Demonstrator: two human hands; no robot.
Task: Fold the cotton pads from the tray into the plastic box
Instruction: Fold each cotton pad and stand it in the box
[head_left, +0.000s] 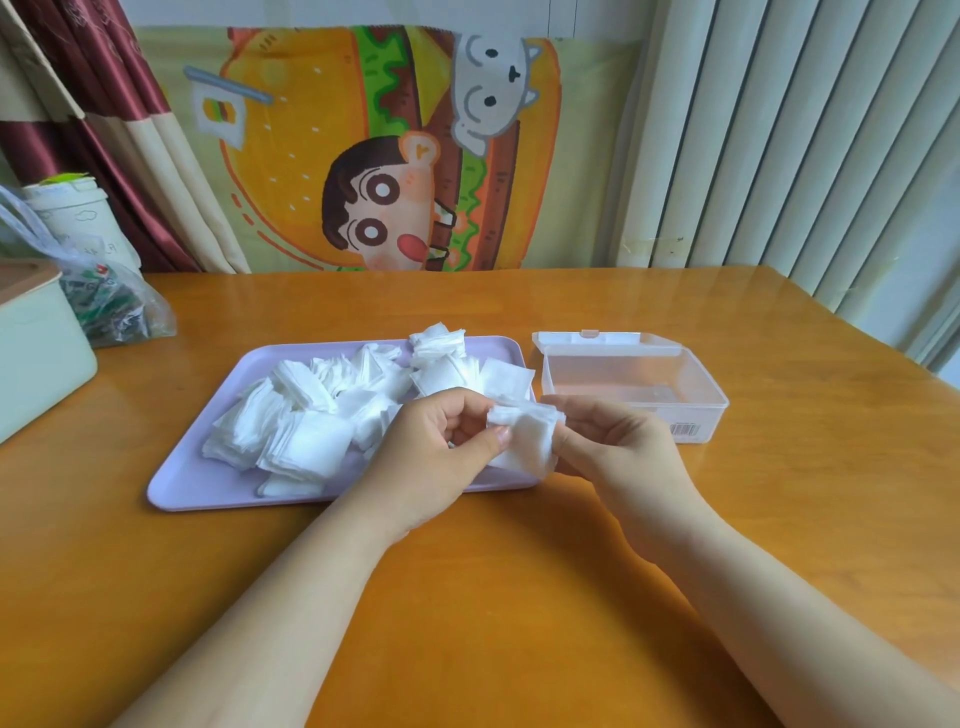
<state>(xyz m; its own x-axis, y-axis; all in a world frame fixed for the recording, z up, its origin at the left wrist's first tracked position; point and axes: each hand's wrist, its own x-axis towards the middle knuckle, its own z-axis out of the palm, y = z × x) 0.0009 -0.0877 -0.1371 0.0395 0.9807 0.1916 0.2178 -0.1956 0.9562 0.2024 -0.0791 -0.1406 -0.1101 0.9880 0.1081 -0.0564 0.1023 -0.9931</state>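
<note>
Forearms (322, 613) cross the bench (519, 623). Over the tray (176, 483), at its near right corner, the left hand (441, 452) and right hand (613, 441) each clamp their grip on one cotton pad (527, 444), apparently mid-fold. More pads (311, 410) heap on the tray; the open plastic box (623, 413) stands just right of it. Next, probably: press the crease, then carry it rightward.

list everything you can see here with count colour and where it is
table: one, orange-brown wood, under everything
tray: one, lilac, centre-left of the table
cotton pads: many, white, heaped on the tray
held cotton pad: apparently one, white, over the tray's near right corner
plastic box: one, clear, lid open, right of the tray
green box: one, pale green, left edge
plastic bag: one, clear, behind the green box
tub: one, white, far left
cartoon cloth: one, multicoloured, behind the table
curtain: dark red and beige, upper left
blinds: pale, upper right
left hand: pinches the held pad
right hand: pinches its other side
</note>
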